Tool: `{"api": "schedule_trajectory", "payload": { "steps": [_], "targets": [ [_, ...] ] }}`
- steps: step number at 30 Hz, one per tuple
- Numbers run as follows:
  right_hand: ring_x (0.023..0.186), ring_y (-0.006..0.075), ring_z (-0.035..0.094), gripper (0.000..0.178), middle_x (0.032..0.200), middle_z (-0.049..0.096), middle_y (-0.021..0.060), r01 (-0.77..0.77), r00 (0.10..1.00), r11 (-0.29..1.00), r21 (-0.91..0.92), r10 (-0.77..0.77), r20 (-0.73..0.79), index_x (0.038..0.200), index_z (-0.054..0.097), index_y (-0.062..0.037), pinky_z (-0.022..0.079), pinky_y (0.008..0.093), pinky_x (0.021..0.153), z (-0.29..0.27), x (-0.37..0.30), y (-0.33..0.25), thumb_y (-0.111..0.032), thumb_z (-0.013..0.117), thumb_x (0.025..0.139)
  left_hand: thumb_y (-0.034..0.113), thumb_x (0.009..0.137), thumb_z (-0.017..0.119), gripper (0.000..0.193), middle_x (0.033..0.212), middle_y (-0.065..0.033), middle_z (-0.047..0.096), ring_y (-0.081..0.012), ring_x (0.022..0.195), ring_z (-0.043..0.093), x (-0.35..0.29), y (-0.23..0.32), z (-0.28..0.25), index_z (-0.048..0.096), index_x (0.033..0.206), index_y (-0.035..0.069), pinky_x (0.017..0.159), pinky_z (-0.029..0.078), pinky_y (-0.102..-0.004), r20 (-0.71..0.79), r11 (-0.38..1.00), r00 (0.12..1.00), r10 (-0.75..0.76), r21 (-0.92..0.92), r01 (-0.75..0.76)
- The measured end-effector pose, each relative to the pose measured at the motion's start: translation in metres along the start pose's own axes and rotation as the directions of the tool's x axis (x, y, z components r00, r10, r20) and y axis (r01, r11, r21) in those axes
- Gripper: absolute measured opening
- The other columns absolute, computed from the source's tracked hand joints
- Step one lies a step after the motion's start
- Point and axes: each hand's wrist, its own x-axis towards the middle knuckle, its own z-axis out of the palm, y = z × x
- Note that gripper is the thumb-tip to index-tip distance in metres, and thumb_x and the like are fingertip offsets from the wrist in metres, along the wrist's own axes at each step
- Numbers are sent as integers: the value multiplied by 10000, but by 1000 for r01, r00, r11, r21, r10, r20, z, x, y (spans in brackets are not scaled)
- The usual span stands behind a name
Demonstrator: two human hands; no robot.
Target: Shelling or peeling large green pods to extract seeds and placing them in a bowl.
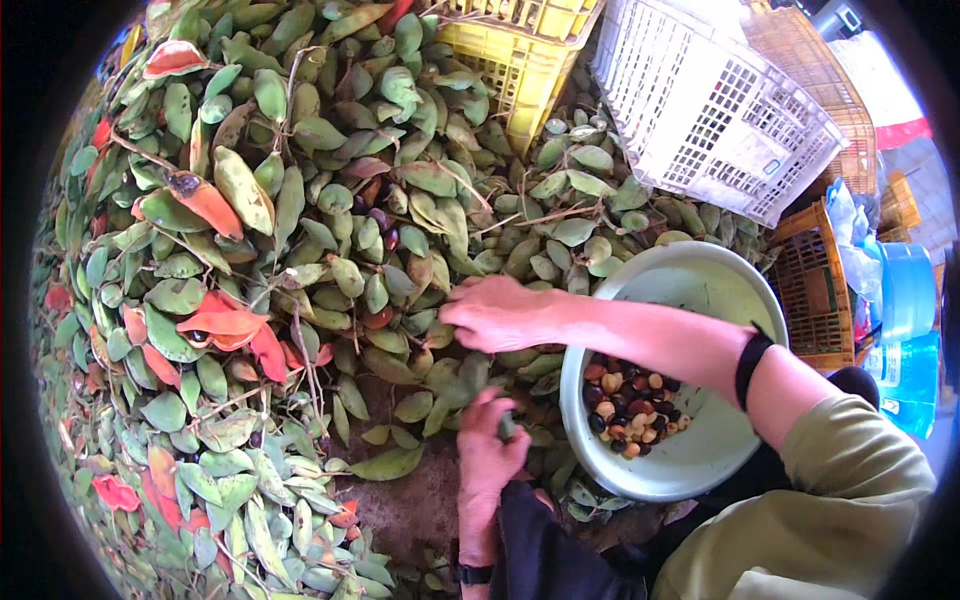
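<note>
My right arm, with a black band at the elbow, reaches across a pale green basin (742, 455). At its end my right hand (495, 315) is closed over the pile of green seed pods (430, 178); whatever its curled fingers hold is hidden. Nearer to me, my left hand (490, 445) is closed, with a small dark green pod (506, 426) between thumb and fingers. Inside the basin lie many loose seeds (632, 412), black, brown and cream. Several red pods split open, one red pod (225, 328) showing a dark seed, lie to the left.
Pods and thin twigs cover the ground at the left and far side. A yellow crate (520, 70) and a white crate (700, 110) stand at the back. To the right are an orange-brown crate (815, 290) and blue containers (908, 290). Bare brown ground (400, 505) shows nearby.
</note>
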Motion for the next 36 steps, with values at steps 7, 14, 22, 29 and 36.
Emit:
{"api": "schedule_trajectory", "payload": {
  "steps": [7, 14, 22, 29, 36],
  "targets": [
    [1114, 329, 487, 419, 1143, 507, 130, -93, 994, 980, -174, 102, 45, 1270, 520, -210, 417, 419, 874, 64, 21, -30, -164, 564, 856, 125, 743, 679, 316, 1327, -184, 491, -306, 1234, 478, -9, 12, 11, 663, 1047, 41, 970, 452, -405, 424, 995, 904, -60, -51, 90],
    [933, 323, 579, 242, 1032, 517, 159, 84, 944, 971, -224, -6, 329, 1050, 602, -59, 480, 430, 756, 50, -14, -45, -114, 523, 828, -70, 711, 531, 470, 1204, -151, 541, -265, 1049, 553, -65, -43, -46, 596, 1157, 60, 853, 483, -376, -700, 932, 648, -302, -74, 355],
    [830, 216, 592, 221, 928, 570, 115, 306, 944, 898, -317, -244, 221, 885, 636, -31, 428, 350, 643, 45, -96, -64, -204, 508, 837, 125, 648, 653, 546, 1258, -252, 481, -408, 1238, 405, -47, -100, -34, 580, 1188, 88, 1079, 174, -611, -708, 731, 697, -115, 415, 542],
    [704, 301, 638, 246, 901, 619, 175, -31, 815, 997, 75, -18, 579, 913, 628, -16, 489, 436, 552, -30, -75, -64, -245, 554, 861, 72, 649, 623, 418, 1165, -250, 533, -415, 1170, 457, -28, -77, -34, 630, 1064, 25, 994, 344, -551, -770, 726, 624, -134, 352, 590],
    [882, 339, 644, 165, 918, 638, 188, -143, 962, 982, -122, 167, 215, 840, 641, 2, 523, 454, 748, 23, 26, -44, -137, 606, 758, -27, 699, 531, 409, 1065, -213, 624, -365, 993, 583, -41, -116, -82, 613, 1099, -22, 929, 427, -435, -866, 882, 462, -191, 55, 469]
  ]
}}
